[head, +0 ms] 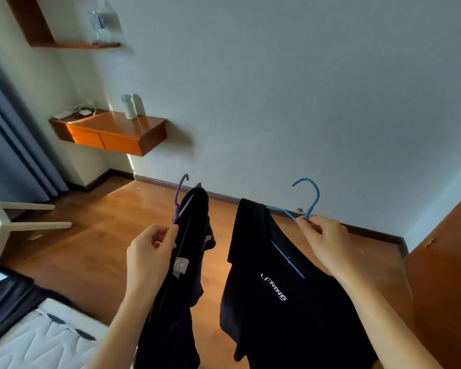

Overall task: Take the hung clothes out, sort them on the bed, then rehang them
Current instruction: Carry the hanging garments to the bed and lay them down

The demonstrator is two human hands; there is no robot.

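My left hand point(151, 251) pinches the neck of a purple hanger point(181, 194) that carries a dark garment point(181, 275), seen edge-on with a white label showing. My right hand point(324, 239) grips a blue hanger point(308, 198) at the base of its hook. On it hangs a black T-shirt point(272, 302) with white lettering on the chest. Both garments dangle in front of me above the wooden floor. The bed point(37, 339), with a white quilted mattress, lies at the lower left.
A dark cloth point(8, 296) lies on the bed's near corner. A wall-mounted wooden desk point(112, 134) holds a bottle and cables. A white stool point(0, 225) lies tipped at left. Blue curtains hang far left, and a wooden door point(445, 275) stands at right.
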